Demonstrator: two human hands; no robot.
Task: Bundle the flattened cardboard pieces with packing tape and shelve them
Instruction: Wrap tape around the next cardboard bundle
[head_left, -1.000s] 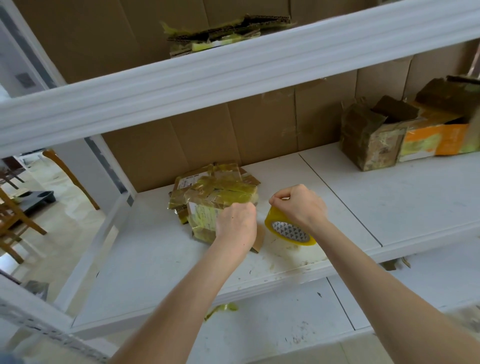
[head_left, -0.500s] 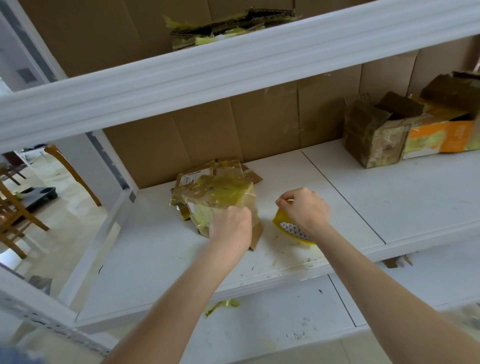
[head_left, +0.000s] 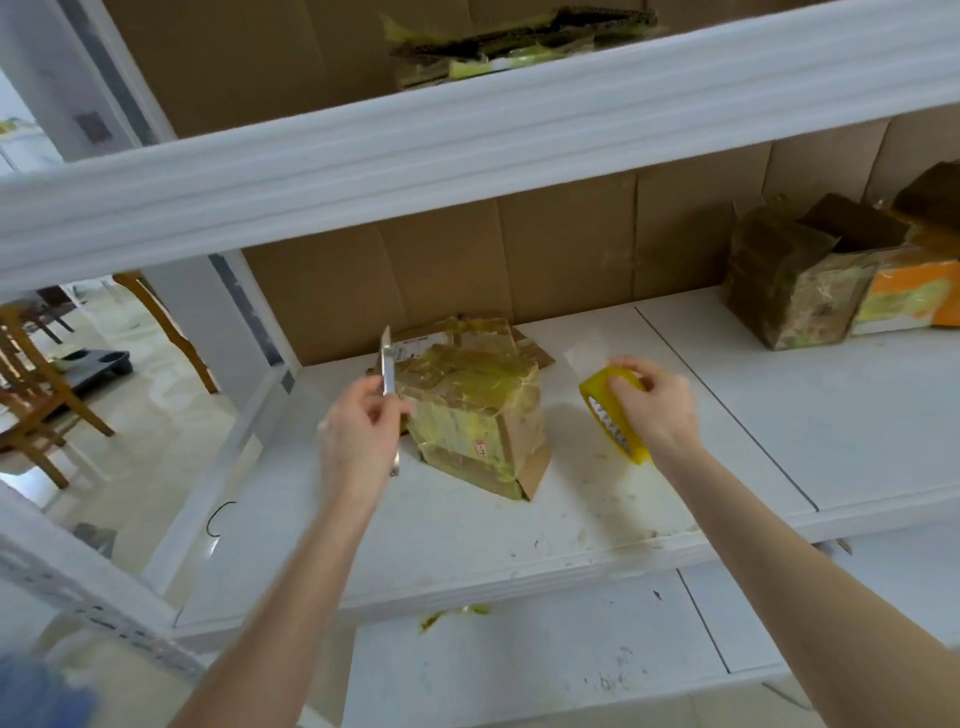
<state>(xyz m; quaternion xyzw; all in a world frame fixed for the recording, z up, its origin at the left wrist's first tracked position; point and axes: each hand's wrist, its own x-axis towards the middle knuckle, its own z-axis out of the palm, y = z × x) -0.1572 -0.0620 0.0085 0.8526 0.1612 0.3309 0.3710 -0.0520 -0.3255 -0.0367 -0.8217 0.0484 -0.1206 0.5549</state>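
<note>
The person's hands are showing bare, the left hand (head_left: 358, 441) and the right hand (head_left: 660, 410) alike, and the wrists behind them are showing bare too. The long, slim left forearm (head_left: 296, 597) and the right forearm (head_left: 805, 566) are lying uncovered from the hands to the lower edge of the view, appearing broader the nearer they are to the camera. Below and behind the left hand, in the very corner, a blurred patch of blue (head_left: 41, 691) is showing. It may be cloth the person is wearing, but the blur is hiding what it is.
</note>
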